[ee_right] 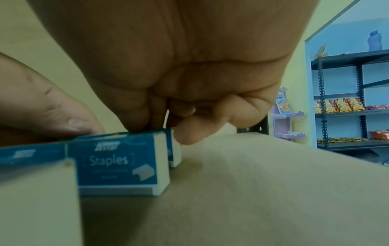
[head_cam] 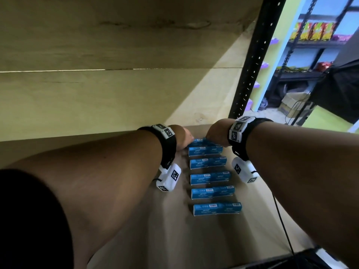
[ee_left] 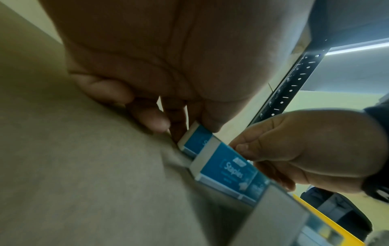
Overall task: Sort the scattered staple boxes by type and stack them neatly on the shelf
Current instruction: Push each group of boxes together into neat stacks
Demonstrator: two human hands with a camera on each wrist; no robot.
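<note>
A tan shelf [head_cam: 165,239] fills the frame's lower centre, store racks [head_cam: 310,45] at upper right. Left hand [head_cam: 183,137] and right hand [head_cam: 215,135] pinch the farthest staple box [head_cam: 200,141] with curled fingers [ee_right: 185,134].

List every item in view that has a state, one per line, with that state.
left hand: fingers curled, pinching the left end of the farthest row of boxes.
right hand: fingers curled on the right end of that row.
farthest staple boxes: on the shelf, held between both hands.
other staple boxes: closed, lying flat in rows, gaps between rows.
shelf board: bears all the boxes.
</note>
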